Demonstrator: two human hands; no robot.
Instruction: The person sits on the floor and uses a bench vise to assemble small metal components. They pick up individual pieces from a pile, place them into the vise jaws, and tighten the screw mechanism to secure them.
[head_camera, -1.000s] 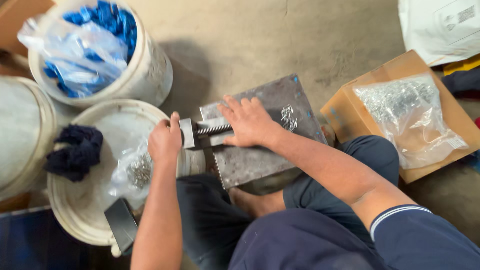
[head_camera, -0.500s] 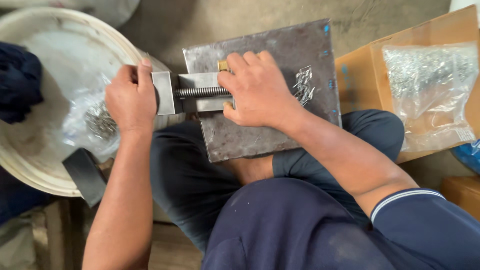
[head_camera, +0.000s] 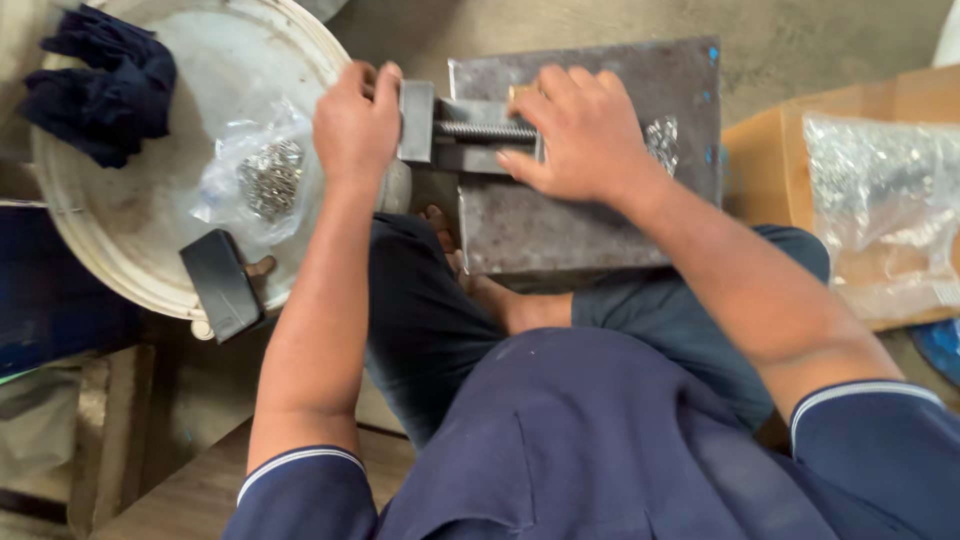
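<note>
Since half a second ago the view has shifted: the white bucket lid (head_camera: 120, 270) with its dark blue cloth (head_camera: 105, 85) now shows more fully, while both hands have kept their places on the small metal vise (head_camera: 455, 135). The left hand (head_camera: 355, 125) is closed in a grip around the vise's outer end plate, just off the edge of the grey steel plate (head_camera: 580, 220). The right hand (head_camera: 585, 135) lies over the other end, fingers curled and pressed onto the vise body, with the threaded screw (head_camera: 485, 130) bare between the two hands. The plate rests across the person's lap.
</note>
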